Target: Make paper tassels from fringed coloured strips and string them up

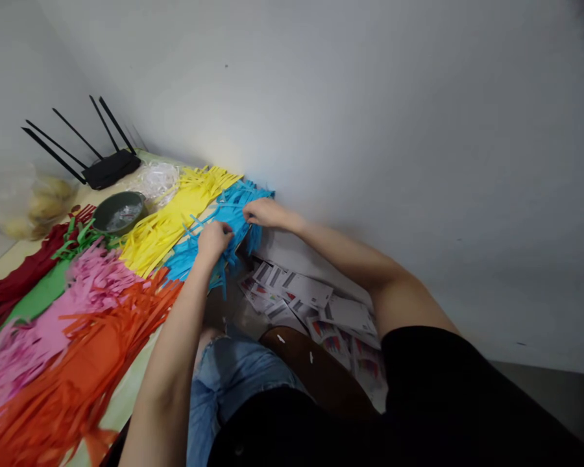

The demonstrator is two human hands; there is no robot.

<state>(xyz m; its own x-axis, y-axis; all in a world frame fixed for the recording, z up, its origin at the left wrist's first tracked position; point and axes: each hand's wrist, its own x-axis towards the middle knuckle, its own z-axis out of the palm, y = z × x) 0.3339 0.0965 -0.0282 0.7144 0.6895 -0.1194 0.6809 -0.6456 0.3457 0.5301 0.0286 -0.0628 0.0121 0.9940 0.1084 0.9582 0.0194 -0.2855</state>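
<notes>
A bright blue fringed sheet (236, 211), cut into thin strips at its ends, lies at the far right corner of the table. My left hand (214, 241) is over its near side, thumb and fingers pinched together on the blue strips. On its right side, my right hand (265, 213) is closed with the fingertips down at the blue fringe. Some strips hang over the table edge. Just left of it lies a yellow fringed sheet (185, 211). Exactly which strip each hand pinches is too small to make out.
Orange (90, 357), pink (53, 321), green (41, 292) and dark red fringed sheets (34, 259) cover the left side. Behind are a dark bowl (119, 214), white stringy material (158, 180) and a black router (111, 168). Printed papers (302, 288) lie below, beside a brown chair (316, 370).
</notes>
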